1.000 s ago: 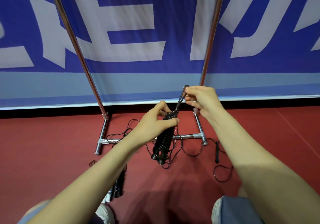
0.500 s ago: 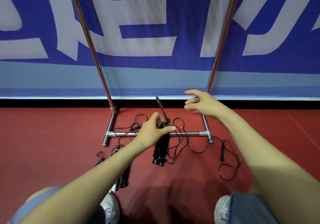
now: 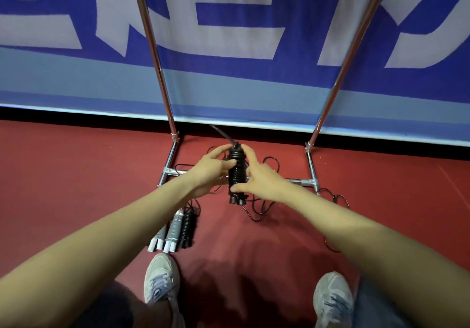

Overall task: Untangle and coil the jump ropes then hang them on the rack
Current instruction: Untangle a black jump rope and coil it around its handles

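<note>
Beyond the bundles [image 3: 178, 228] on the floor [image 3: 76, 175] near left, the left hand [image 3: 208, 172] and right hand [image 3: 264, 179] both have their grip clamped on a coiled rope [image 3: 236, 170] over the tangle [image 3: 256, 210]; coiling seems finished, so next it must rise to the rack [image 3: 152, 48] behind.

At seven o'clock of the black wound jump rope bundle [image 3: 236, 172] lie grey-and-white wound rope bundles [image 3: 171, 233]. The plain dark red floor [image 3: 76, 175] runs below; the blue fabric banner [image 3: 241, 15] at twelve carries pale lettering.
</note>
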### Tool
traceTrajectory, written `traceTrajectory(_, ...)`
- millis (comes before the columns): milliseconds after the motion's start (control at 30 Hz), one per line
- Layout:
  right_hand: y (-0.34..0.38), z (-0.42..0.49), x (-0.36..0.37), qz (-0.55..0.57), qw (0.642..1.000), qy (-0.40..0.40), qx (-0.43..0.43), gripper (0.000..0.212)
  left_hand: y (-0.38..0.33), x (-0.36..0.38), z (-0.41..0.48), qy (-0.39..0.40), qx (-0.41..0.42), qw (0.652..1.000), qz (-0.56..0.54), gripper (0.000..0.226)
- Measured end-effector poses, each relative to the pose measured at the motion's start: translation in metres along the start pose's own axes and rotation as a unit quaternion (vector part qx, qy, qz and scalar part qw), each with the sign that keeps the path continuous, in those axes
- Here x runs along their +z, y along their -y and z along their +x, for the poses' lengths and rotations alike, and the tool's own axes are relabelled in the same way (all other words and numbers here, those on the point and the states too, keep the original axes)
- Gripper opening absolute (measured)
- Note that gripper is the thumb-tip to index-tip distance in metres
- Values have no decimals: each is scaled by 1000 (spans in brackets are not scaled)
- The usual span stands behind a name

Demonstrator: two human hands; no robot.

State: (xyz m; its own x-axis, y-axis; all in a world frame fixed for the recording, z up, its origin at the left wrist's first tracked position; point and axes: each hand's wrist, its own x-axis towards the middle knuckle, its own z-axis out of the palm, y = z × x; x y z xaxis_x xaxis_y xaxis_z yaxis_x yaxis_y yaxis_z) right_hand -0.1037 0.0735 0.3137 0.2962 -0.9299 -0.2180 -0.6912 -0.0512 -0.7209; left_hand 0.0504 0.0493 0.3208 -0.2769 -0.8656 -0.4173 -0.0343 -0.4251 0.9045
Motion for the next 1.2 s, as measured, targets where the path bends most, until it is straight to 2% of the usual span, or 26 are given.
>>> traceTrajectory(133,-16,38,41,-3,998,41,41,106,36,-26,27,-36,-30,998,50,54)
traceTrajectory(233,-40,71,89,16,993,79,86,108,87,-66,52,-102,-99,983,113,44)
traceTrajectory(300,-61,90,128,29,987,96,126,108,130,-95,68,-141,-144,955,219,38)
traceTrajectory(400,-91,114,186,60,973,132,178,109,185,-127,77,-153,-183,879,413,28)
traceTrajectory(533,-116,133,241,96,962,142,211,108,236,-146,86,-184,-144,844,483,35)
traceTrajectory(633,-127,144,271,106,957,139,230,98,270,-153,95,-203,-159,818,514,47)
traceTrajectory(733,-129,144,289,84,962,121,232,90,286,-151,98,-227,-156,843,461,53)
traceTrajectory(867,-127,143,300,48,967,103,229,103,291,-149,101,-243,-150,856,431,51)
traceTrajectory(1033,-119,143,284,42,958,147,242,108,276,-145,98,-208,-167,861,433,53)
traceTrajectory(1133,-118,139,258,3,958,153,244,100,254,-124,100,-197,-142,864,441,53)
traceTrajectory(1200,-123,134,232,-13,961,137,239,87,239,-106,108,-170,-112,877,434,52)
